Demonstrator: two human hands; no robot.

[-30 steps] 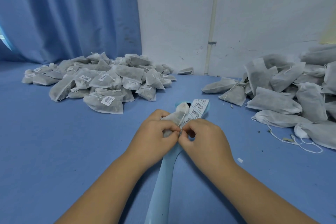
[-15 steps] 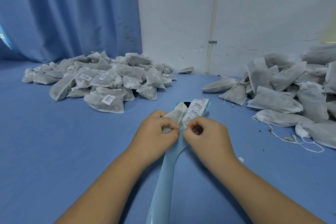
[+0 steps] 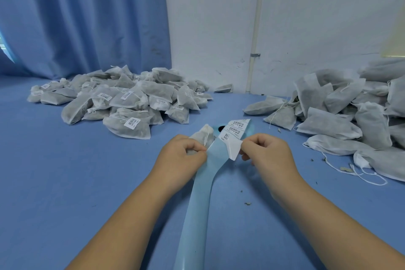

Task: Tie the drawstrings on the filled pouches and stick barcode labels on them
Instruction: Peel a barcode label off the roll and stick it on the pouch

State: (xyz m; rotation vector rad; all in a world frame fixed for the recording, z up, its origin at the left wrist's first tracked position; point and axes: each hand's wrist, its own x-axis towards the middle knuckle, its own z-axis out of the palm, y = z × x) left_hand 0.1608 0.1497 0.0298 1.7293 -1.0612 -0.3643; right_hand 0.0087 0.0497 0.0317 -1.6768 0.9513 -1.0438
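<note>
Liner strip [image 3: 197, 204] runs from my lap edge up the bench [image 3: 65, 182]. Left hand [image 3: 182, 158] pinches liner and pouch [image 3: 203, 136] together, anchoring both. Right hand [image 3: 267, 153] grips the half-peeled label [image 3: 234, 149], pulling it clear. Labelled pile [image 3: 122, 98] far left, unlabelled pile [image 3: 341, 112] far right: sorted.

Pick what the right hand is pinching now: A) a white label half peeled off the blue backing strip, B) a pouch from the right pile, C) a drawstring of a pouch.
A: the right hand pinches a white label lifting off the blue backing strip.
</note>
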